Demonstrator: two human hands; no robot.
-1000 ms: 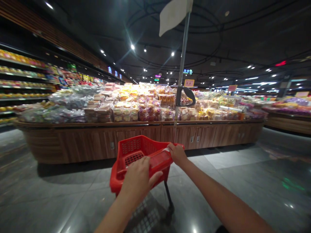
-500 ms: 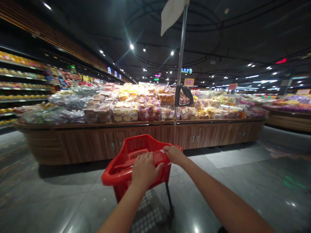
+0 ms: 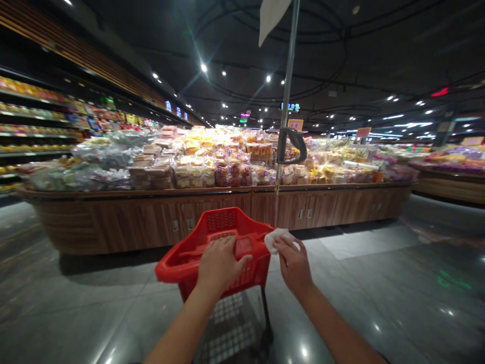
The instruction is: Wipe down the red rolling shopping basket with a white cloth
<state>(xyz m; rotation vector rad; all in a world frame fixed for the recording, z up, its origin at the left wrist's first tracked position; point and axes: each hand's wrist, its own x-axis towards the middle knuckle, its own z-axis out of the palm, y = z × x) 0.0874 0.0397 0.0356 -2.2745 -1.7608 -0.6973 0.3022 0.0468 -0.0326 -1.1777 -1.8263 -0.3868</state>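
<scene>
A red plastic shopping cart point(image 3: 172, 270) stands in front of me. My left hand point(image 3: 220, 265) rests over its handle bar, fingers curled across the top and thumb pointing right. At the right end of the handle, my right hand point(image 3: 297, 265) pinches a crumpled white tissue point(image 3: 276, 241) against or just beside the red plastic; contact is hard to tell. A metal pole point(image 3: 288, 76) with a grey loop-shaped grip point(image 3: 292, 146) rises behind the cart's right corner. The inside of the basket is mostly hidden.
A long wooden display counter point(image 3: 136, 225), heaped with bagged goods point(image 3: 193, 172), runs across the view beyond the cart. Stocked shelves point(image 3: 36, 119) line the left side. Another display point(image 3: 450, 184) stands at the right. Grey floor tiles point(image 3: 364, 298) reflect the lights.
My right hand has pulled back towards me and turned, bringing the white tissue into fuller view at the handle's right end. My left hand stays on the handle.
</scene>
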